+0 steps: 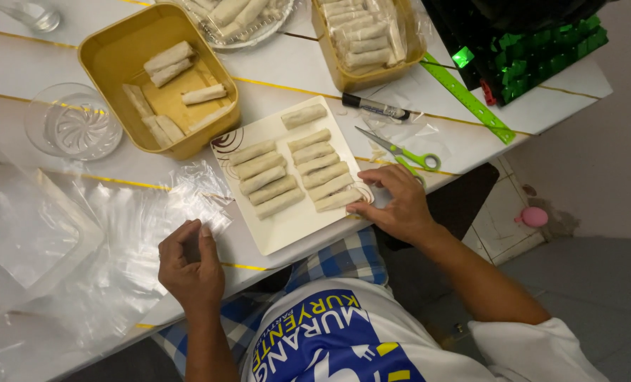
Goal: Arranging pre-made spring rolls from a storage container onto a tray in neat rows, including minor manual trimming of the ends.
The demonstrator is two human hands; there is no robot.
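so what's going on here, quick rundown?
A person sits at a white table with a square plate of spring rolls laid in two columns. The right hand touches the plate's edge by the nearest roll. The left hand pinches a clear plastic sheet. A yellow tub holding more rolls sits behind, with green scissors to the right.

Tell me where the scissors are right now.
In the head view, the green-handled scissors lie on the white table, right of the square plate, just beyond the right hand and below the black marker.
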